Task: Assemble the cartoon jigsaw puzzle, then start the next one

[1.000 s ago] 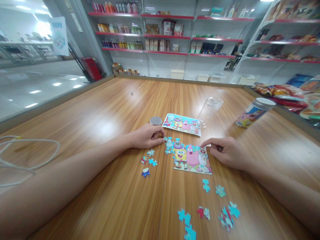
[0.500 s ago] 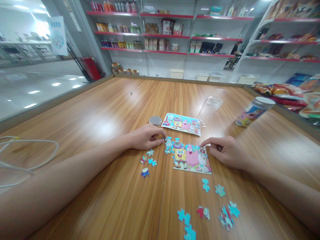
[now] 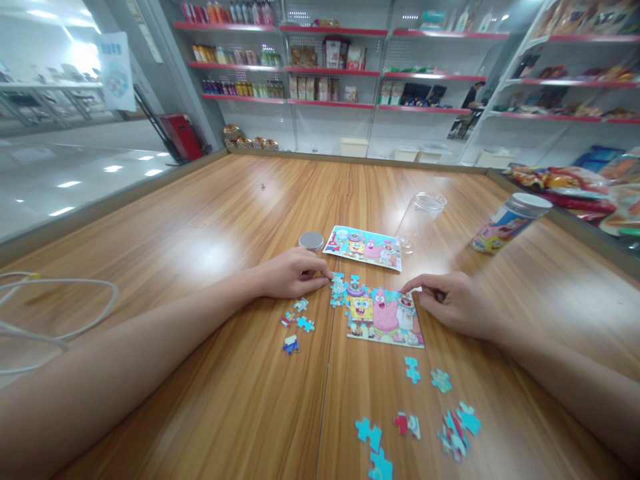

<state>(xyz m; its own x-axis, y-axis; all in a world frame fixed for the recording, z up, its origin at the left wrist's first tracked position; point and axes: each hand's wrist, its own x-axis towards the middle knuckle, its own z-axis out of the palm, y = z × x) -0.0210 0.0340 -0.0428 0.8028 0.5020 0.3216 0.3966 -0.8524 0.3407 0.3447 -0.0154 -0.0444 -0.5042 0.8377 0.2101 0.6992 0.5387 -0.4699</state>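
So the partly built puzzle [image 3: 383, 317] lies flat between both hands. Left hand's [image 3: 295, 273] fingertips are right by its left edge, can't tell if they're pinching it. Right hand [image 3: 455, 303] has thumb and index apart, index tip at the top-right edge.

Nearest puzzle pc [image 3: 381, 465] cut off at btm (bkgd bottles [image 3: 219, 15] blurry).
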